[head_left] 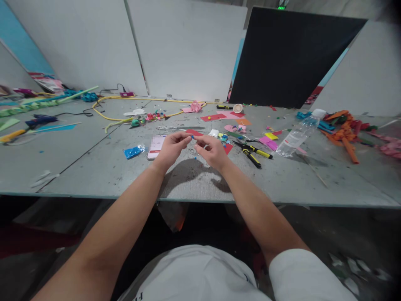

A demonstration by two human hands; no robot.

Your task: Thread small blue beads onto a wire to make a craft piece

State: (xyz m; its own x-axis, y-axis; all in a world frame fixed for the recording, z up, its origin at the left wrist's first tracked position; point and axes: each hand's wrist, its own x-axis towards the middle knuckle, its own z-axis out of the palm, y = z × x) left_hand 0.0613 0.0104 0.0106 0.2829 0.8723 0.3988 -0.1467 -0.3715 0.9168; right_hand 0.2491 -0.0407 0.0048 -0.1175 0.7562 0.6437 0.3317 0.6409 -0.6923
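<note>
- A tiny blue piece [192, 136] is held between the two hands, just above the grey table [94, 167], a little nearer to the viewer than the red paper piece [194, 132].
- The piece is pinched at the fingertips of the left hand [171, 148]; the fingers of this hand are closed together on it, the thumb pressed against the forefinger.
- The right hand [213, 149] is met at the same point from the other side; its fingertips are curled toward the piece. Whether they really grip it cannot be told, because the piece is too small.
- The piece is too small for a long axis to be read. It lies at about the same nearness to both hands, perhaps slightly nearer to the left one.
- Both forearms are stretched forward from the body and brought together in a narrow V, with the wrists raised off the table; a shadow is cast below them.
- To the right of the red paper piece, yellow-and-black pliers [252, 151] are laid flat, and farther right a clear plastic bottle [297, 136] is lying on its side.
- To the left of the red paper piece a phone [156, 146] and a small blue bag [134, 151] are seen.
</note>
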